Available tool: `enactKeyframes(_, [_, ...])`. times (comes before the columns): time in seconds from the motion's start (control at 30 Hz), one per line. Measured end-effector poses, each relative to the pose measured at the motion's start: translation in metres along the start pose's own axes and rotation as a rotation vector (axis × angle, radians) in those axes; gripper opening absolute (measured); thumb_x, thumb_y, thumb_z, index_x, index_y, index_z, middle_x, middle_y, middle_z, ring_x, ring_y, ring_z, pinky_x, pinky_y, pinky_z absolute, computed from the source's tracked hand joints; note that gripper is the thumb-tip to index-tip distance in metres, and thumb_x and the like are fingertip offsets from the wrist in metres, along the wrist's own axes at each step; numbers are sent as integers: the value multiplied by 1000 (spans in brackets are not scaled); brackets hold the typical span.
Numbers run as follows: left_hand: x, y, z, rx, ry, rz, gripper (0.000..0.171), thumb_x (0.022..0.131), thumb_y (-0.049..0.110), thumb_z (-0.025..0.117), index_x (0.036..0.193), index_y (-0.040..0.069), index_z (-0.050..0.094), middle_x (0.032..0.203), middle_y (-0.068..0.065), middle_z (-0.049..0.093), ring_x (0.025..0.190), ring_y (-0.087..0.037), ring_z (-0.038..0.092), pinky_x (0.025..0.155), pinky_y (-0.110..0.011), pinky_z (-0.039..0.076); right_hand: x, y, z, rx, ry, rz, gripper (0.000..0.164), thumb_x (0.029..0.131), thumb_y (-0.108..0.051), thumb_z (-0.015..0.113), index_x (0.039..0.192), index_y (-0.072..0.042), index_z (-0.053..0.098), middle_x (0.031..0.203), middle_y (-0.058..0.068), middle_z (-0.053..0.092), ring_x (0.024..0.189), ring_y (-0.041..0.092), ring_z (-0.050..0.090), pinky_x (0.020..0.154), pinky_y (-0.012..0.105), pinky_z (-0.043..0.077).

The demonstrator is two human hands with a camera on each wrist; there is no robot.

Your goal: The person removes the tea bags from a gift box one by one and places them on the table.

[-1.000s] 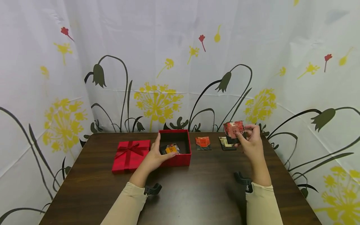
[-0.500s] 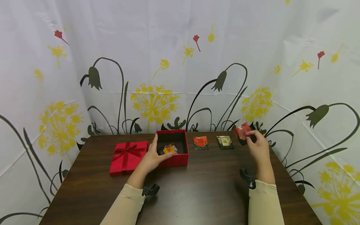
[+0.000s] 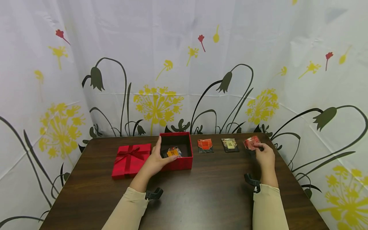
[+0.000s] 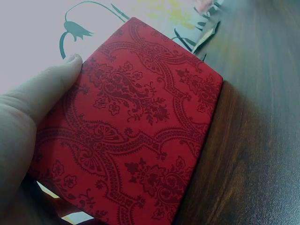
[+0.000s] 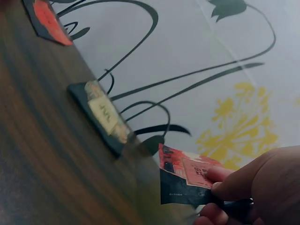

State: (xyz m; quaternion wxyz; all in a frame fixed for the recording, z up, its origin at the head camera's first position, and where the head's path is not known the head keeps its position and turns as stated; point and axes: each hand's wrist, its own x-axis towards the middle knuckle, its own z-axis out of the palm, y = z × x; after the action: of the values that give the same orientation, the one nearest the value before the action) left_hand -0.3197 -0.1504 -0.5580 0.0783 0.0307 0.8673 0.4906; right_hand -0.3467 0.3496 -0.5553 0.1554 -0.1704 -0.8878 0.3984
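Note:
At the table's back right, my right hand (image 3: 265, 156) pinches a small red-and-black packet (image 3: 251, 142) between thumb and fingers. Up close in the right wrist view, that packet (image 5: 180, 176) is tilted near the table edge, pale print on its red label. My left hand (image 3: 154, 162) grips the left front corner of a red gift box (image 3: 184, 163), thumb at the front rim. The box is open at the top and dark inside. One packet with an orange label (image 3: 173, 152) lies in it. The left wrist view shows the box's patterned red wall (image 4: 136, 122).
Left of the box lies its red lid (image 3: 127, 163) with a ribbon bow. An orange-and-black packet (image 3: 205, 146) and a cream-and-black packet (image 3: 230, 145) lie in a row along the back of the brown wooden table (image 3: 195, 198). Behind hangs a flowered white curtain (image 3: 178, 48).
My right hand has carried the red-and-black packet rightward and lowered it to the right end of the row, uncovering the cream-and-black packet. The left hand keeps its hold on the box.

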Motion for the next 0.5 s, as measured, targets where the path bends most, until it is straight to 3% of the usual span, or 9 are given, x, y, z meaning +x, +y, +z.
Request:
enactKeyframes(0.1, [0,0,0,-6,1,1,127,91,67,79,173,43,-15,185,-18,0,169,-52,3,122,-84,23,1,9,4,-24,-61,11,32,106,-13,59,131,0,74,147,29,64,126,48,61,100,56,51])
enactKeyframes(0.23, [1,-1,1,-18,-5,5,129,89,71,79,173,44,-15,185,-15,-1,170,-50,-2,123,-84,20,1,18,8,-105,-139,16,35,107,-16,60,134,2,71,152,33,59,143,54,53,119,65,42])
enactKeyframes(0.37, [0,-1,1,-17,-9,-3,131,87,73,79,173,43,-15,185,-16,-2,169,-50,-1,123,-84,21,1,21,10,-180,-173,17,40,107,-23,61,138,2,68,151,40,55,140,65,46,119,70,38])
enactKeyframes(0.5, [-1,0,0,-21,-2,-3,129,89,71,80,173,43,-14,185,-18,-1,169,-53,4,122,-84,23,2,20,10,-242,-191,23,49,107,-30,60,146,-1,63,147,53,41,133,72,37,111,74,36])
